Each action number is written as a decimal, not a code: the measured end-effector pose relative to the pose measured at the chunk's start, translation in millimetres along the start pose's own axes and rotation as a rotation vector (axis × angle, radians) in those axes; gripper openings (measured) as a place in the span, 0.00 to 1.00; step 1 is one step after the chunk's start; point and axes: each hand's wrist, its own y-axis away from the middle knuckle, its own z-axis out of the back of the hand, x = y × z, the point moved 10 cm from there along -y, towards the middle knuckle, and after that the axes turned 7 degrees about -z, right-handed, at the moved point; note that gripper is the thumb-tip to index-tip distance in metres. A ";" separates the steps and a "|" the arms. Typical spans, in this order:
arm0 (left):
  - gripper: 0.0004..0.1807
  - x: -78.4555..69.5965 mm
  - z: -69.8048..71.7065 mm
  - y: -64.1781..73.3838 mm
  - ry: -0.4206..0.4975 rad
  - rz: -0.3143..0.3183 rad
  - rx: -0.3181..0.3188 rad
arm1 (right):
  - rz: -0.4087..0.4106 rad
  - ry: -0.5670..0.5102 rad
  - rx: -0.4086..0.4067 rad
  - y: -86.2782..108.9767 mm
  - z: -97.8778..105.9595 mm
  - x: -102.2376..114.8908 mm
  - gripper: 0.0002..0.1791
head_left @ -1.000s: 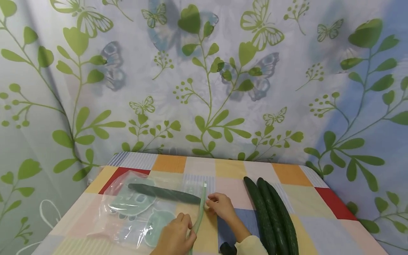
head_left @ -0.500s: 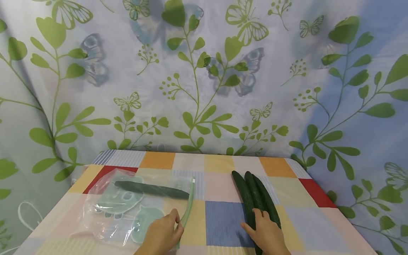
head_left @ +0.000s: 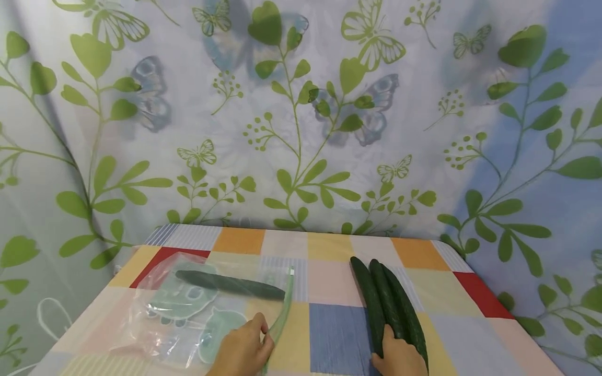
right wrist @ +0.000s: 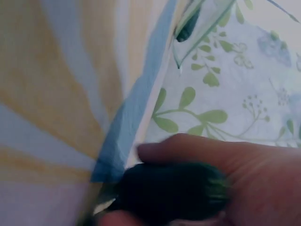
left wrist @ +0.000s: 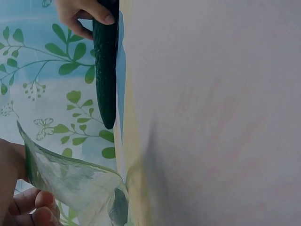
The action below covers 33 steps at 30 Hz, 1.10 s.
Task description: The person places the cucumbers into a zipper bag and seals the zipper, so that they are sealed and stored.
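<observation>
A clear zip bag (head_left: pixel 155 313) with pale green cartoon prints lies on the left, one cucumber (head_left: pixel 230 284) inside it. My left hand (head_left: pixel 242 347) pinches the bag's green-edged mouth (head_left: pixel 282 316); in the left wrist view the mouth (left wrist: pixel 70 162) gapes beside the fingers. On the right, three dark green cucumbers (head_left: pixel 388 303) lie side by side, pointing away from me. My right hand (head_left: pixel 400 357) is at their near ends. Seen from the right wrist, its thumb and fingers curl round the end of a cucumber (right wrist: pixel 169 190).
A patchwork-patterned cloth (head_left: pixel 336 334) covers the table. Behind it hangs a curtain (head_left: pixel 301 130) printed with leaves and butterflies. A white cord (head_left: pixel 49 318) loops down at the left, beside the table.
My right hand has left the bag's mouth, moved right to the cucumbers and come down to grip one near its close end. The left hand stays on the bag's edge.
</observation>
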 end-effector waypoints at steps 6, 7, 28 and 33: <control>0.12 3.0 10.4 -2.8 -0.003 -0.034 -0.068 | 0.125 -0.146 -0.278 8.1 54.5 4.0 0.30; 0.12 3.8 9.3 -2.8 0.006 -0.029 -0.055 | 0.138 -0.158 -0.324 9.8 62.8 0.7 0.29; 0.09 -0.5 3.1 -1.9 0.040 -0.017 -0.056 | 0.088 -0.961 -0.281 -30.0 66.1 -109.9 0.14; 0.12 -1.0 6.2 1.0 0.033 -0.022 -0.076 | 0.126 -1.058 -0.165 -8.5 70.3 -87.7 0.09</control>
